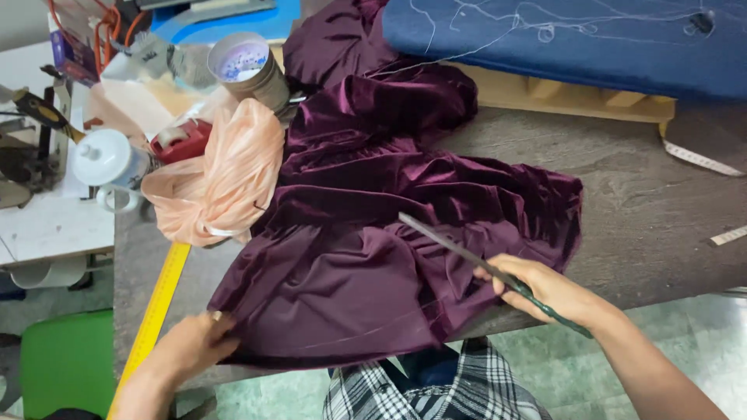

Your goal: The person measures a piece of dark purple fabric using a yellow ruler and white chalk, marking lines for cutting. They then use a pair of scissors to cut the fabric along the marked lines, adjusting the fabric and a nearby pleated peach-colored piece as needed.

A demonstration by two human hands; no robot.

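A dark purple velvet cloth [366,202] lies bunched across a grey worktable [654,202], with a faint chalk line near its front edge. My left hand [187,346] presses flat on the cloth's front left corner. My right hand [545,292] grips large scissors [459,245] by their dark green handles. The long blades are closed and point up and to the left over the cloth.
A peach fabric bundle [222,175] lies left of the velvet, with a yellow ruler [156,307] below it. A white cup [109,163], a red tape dispenser [179,140] and a round tin [249,66] sit behind. A blue padded board [568,43] lies at the back, a tape measure [700,159] on the right, and a green stool [66,362] stands lower left.
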